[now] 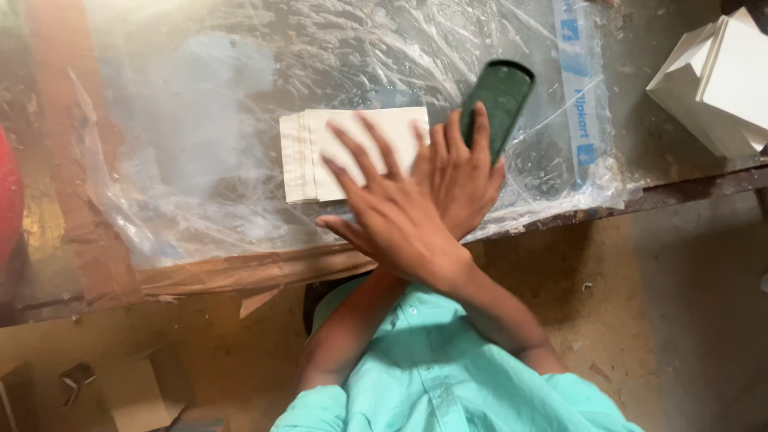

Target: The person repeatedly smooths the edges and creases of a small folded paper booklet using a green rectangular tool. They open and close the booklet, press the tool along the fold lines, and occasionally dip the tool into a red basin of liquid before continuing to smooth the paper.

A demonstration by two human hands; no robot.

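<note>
My arms are crossed over the table edge. My right hand (382,200) lies on top, its fingers spread and flat on a stack of white paper sheets (352,136); it holds nothing. Under it, my left hand (468,172) reaches to the right, and its fingers close around the lower end of a dark green oblong object (500,96) with rounded corners, which slants up and right. The stack and the green object rest on a crinkled clear plastic sheet (240,96) that covers the table.
White folded boxes (720,80) are piled at the table's far right. A blue-printed strip (578,88) runs along the plastic's right side. The worn table edge (240,272) crosses the view. Cardboard scraps (136,392) lie on the floor below left. Something red (8,200) shows at the left.
</note>
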